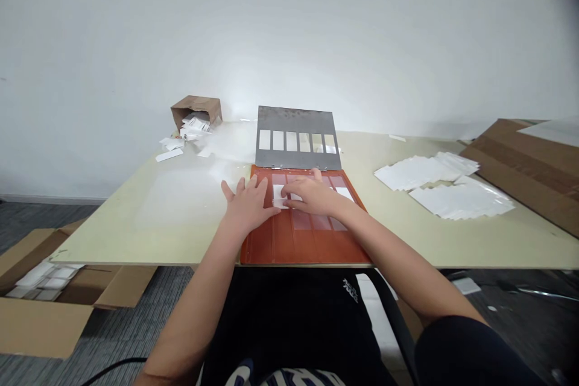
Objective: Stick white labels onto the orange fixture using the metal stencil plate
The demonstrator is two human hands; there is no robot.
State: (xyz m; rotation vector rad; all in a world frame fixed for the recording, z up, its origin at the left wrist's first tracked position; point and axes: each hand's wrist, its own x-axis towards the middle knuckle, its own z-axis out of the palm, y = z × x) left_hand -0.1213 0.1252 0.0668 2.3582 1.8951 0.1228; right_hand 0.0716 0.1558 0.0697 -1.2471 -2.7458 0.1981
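Observation:
A dark orange board (289, 247) with slots lies at the table's front edge, a grey metal plate (296, 117) with a row of rectangular cutouts hinged up behind it. My left hand (246, 208) rests over the board's left edge, fingers spread and thumb reaching toward a small white card (278, 190). From the right, my right hand (312, 194) lies over the board with bent, parted fingertips on that card. Clear plastic sleeves (307, 221) seem to lie in the slots under my right hand. Another white card (344, 193) shows at the right.
Stacked clear-sleeved white sheets (461, 199) lie on the table (190, 241) at right, beside a large cardboard box (525, 163). A small carton (196, 102) spills white cards at back left. On the floor at left, an open cardboard box (45, 325) holds white packs.

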